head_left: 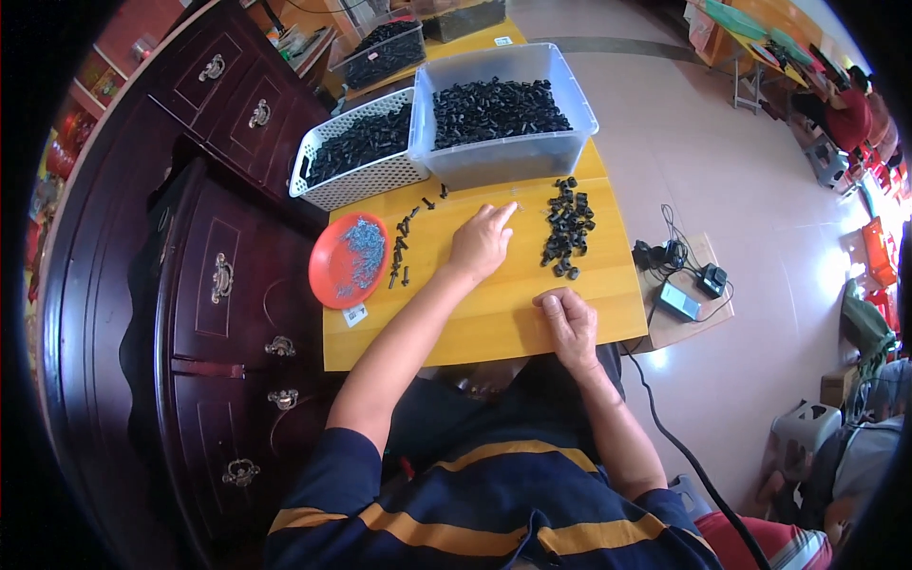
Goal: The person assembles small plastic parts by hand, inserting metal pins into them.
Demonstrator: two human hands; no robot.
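At the far left stands a dark wooden cabinet (201, 332) with ornate metal handles. Beside it, on the left of the yellow tabletop (494, 332), a red plate (321, 261) holds a spread of small silvery screws (364, 255). Behind the plate, a white perforated basket (366, 185) is filled with black pieces. Right of the plate, slim black parts (399, 245) lie in a loose, slanting row. The left hand (478, 245) reaches over the middle of the tabletop, index finger stretched forward and thumb apart from it. Behind that hand, a clear plastic bin (513, 163) touches the basket and holds many more black pieces. Further right, short black ring-like parts (568, 226) lie in a cluster. Nearer the front edge, the right hand (575, 331) rests with fingers curled; whether they grip anything, I cannot tell. Beyond the tabletop, a pale blue device (678, 301) lies on a cardboard box (719, 317).
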